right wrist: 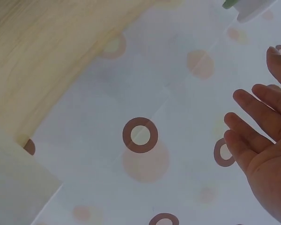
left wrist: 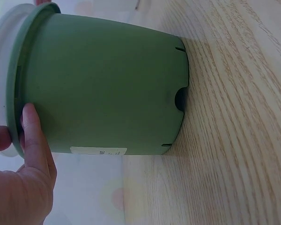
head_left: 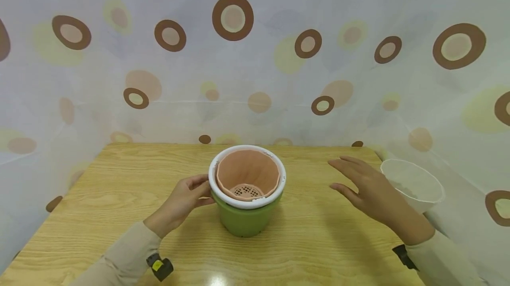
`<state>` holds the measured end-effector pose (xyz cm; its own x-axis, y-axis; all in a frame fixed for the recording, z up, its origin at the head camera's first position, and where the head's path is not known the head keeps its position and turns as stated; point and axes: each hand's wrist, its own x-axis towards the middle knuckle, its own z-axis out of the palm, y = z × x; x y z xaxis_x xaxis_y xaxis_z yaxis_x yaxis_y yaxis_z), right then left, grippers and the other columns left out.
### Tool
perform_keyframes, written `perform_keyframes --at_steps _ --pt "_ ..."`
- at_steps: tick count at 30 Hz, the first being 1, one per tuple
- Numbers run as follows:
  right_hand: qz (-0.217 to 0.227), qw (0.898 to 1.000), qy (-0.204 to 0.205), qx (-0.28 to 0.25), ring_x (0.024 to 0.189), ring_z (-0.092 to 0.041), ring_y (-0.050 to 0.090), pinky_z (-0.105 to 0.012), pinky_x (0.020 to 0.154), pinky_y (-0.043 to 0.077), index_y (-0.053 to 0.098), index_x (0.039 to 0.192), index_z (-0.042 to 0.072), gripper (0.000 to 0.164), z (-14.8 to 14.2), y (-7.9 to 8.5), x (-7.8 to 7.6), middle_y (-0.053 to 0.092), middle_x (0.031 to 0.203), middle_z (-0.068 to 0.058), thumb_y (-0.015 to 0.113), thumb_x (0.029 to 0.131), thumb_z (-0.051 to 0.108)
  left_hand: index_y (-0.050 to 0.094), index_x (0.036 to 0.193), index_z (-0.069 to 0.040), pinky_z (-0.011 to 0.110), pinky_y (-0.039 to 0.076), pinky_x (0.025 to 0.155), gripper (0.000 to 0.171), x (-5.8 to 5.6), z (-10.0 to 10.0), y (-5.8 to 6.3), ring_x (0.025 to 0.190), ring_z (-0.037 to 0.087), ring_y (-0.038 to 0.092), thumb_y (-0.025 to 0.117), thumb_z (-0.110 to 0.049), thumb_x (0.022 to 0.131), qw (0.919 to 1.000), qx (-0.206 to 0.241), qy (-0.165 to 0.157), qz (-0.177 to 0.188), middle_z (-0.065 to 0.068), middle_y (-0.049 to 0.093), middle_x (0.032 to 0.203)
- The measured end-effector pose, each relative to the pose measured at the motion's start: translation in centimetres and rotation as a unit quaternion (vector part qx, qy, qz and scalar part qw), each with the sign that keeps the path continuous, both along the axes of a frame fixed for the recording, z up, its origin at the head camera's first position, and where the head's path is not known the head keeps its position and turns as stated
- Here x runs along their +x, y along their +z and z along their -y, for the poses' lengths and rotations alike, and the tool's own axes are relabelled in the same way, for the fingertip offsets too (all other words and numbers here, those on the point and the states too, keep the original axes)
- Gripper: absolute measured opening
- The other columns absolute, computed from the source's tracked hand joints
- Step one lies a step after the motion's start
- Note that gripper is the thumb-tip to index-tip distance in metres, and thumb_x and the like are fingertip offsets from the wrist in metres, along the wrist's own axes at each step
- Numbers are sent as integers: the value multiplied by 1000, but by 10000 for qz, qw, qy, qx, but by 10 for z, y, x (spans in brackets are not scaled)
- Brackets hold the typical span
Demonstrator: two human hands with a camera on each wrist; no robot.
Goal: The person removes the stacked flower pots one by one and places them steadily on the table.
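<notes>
In the head view, three pots stand nested near the middle of the desk [head_left: 303,250]: a green pot [head_left: 245,222] outside, a white pot [head_left: 243,204] set in it with its rim showing above, and a terracotta pot [head_left: 248,166] innermost, its slotted base visible. The left hand [head_left: 177,204] grips the stack's left side by the rim. The right hand [head_left: 370,193] hangs well apart to the right with fingers fairly straight, thumb away from them, holding nothing. Beyond it, at the desk's right edge, a translucent tub [head_left: 418,182] stands apart from the stack; what supports it is hidden.

Judging by this, the nesting of these three looks done, with every pot seated inside the next. What seems left is only letting go of the rim or shifting the stack; whether the tub belongs to the work, I cannot tell.

In the left wrist view, the left hand pinches the green rim, thumb on top and fingers beneath. The green pot's base sits on the desk, a label [left wrist: 98,150] on its side.

In the right wrist view, the right hand's palm faces the camera, with nothing in its grasp.
</notes>
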<state>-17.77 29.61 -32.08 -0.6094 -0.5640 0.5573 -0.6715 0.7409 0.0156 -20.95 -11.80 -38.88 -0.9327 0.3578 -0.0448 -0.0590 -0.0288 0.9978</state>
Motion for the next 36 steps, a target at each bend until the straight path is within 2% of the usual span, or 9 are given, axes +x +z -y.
perform_keyframes --at_steps 12,17,21,31,36 --pt "-12 9994 338 -72 117 -36 54 -53 93 49 58 128 3 49 31 7 -6 62 124 -13 73 85 21 46 136 7 33 56 89 48 -2 1 -2 92 13 64 53 -24 100 10000 -2 66 10 2 66 103" --pt "-197 9966 780 -156 115 -36 56 -52 92 51 59 127 3 46 47 11 -9 63 122 -12 58 96 37 46 136 7 34 56 89 48 -3 2 -2 91 13 64 53 -24 100 10000 -12 77 -21 3 66 103" --pt "-276 9941 1035 -194 114 -36 57 -51 92 51 59 127 3 49 58 12 -10 63 121 -12 49 99 42 45 136 8 33 56 89 49 -2 2 -2 92 13 64 53 -24 100 10000 -16 48 -45 2 66 103" --pt "-161 9922 1234 -39 116 -33 57 -49 93 51 59 126 2 49 76 15 -10 62 123 -12 49 99 41 45 136 8 32 56 90 51 -1 1 -1 92 12 64 54 -27 99 10000 10 48 -13 2 66 103" --pt "-68 9899 1416 5 118 -31 55 -48 95 51 60 126 2 44 84 14 -12 62 123 -12 58 96 35 45 136 8 32 56 89 51 -1 2 0 91 12 64 54 -26 100 10000 28 25 -15 2 65 102"
